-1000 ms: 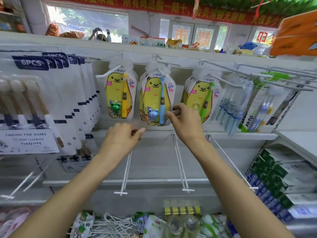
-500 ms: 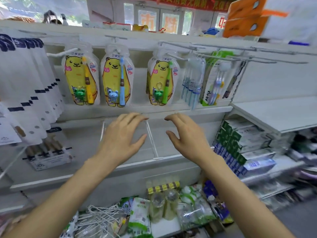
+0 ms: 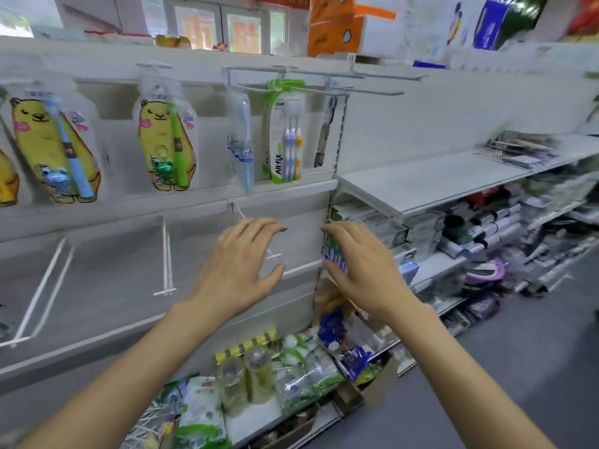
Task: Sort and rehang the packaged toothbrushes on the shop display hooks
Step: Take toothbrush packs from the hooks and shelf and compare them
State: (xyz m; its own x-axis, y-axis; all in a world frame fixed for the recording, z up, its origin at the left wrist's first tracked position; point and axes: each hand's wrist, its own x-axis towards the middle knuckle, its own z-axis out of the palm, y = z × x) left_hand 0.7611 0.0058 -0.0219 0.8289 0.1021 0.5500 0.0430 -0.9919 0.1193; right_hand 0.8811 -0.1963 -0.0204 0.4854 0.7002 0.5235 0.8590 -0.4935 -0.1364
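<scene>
Your left hand (image 3: pixel 240 264) hangs in the middle of the frame with its fingers spread and loosely bent, gripping nothing. Your right hand (image 3: pixel 359 267) is just to the right of it, apart from it, fingers likewise relaxed and holding nothing; it sits in front of a stack of green and blue boxes (image 3: pixel 334 254) at the shelf edge, though you cannot tell whether it touches them.

The packaged toothbrushes hang along the upper row, above both hands. At the left edge is a bear pack with a blue brush (image 3: pixel 55 147). Right of it hangs a bear pack with a green brush (image 3: pixel 165 144). Next comes a clear pack of blue brushes (image 3: pixel 241 140), then a green-trimmed pack of three brushes (image 3: pixel 287 131), and just beside that a pack with a dark brush (image 3: pixel 324 134).

Bare white hooks (image 3: pixel 167 254) stick out from the panel in the lower left of the frame, below the bear packs. Bagged goods (image 3: pixel 259 377) sit on the bottom shelf between your forearms. A white shelf (image 3: pixel 431 179) runs off to the right.
</scene>
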